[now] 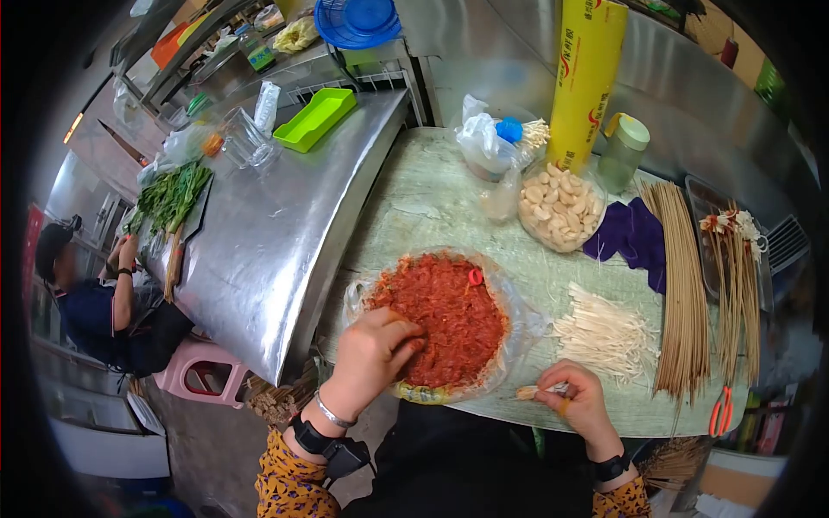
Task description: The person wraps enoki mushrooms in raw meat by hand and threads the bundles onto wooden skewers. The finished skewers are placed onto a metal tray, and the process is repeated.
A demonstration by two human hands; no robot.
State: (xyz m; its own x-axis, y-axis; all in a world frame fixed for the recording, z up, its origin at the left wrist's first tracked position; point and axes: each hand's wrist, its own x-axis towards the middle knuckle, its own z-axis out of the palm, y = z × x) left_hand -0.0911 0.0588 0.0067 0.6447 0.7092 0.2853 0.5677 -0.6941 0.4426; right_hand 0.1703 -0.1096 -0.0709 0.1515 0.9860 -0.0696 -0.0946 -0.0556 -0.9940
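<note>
My left hand (371,350) bends over the near left side of a mound of red minced meat (453,324), fingers closed and fingertips at the meat. Clear plastic (522,324) lines the mound, and a small red ring-shaped item (476,276) sits on top. Near the table's front edge, my right hand (577,399) pinches a small pale piece (528,393) whose kind I cannot make out. Just beyond that hand lies a loose pile of enoki mushrooms (604,335).
Bamboo skewers (678,293), filled skewers (738,259) and orange-handled scissors (721,413) lie right. Behind stand garlic cloves (560,207), a yellow film roll (589,82) and a green-lidded jar (625,155). Left, a co-worker (95,302) handles greens (173,198) at a steel table (268,224).
</note>
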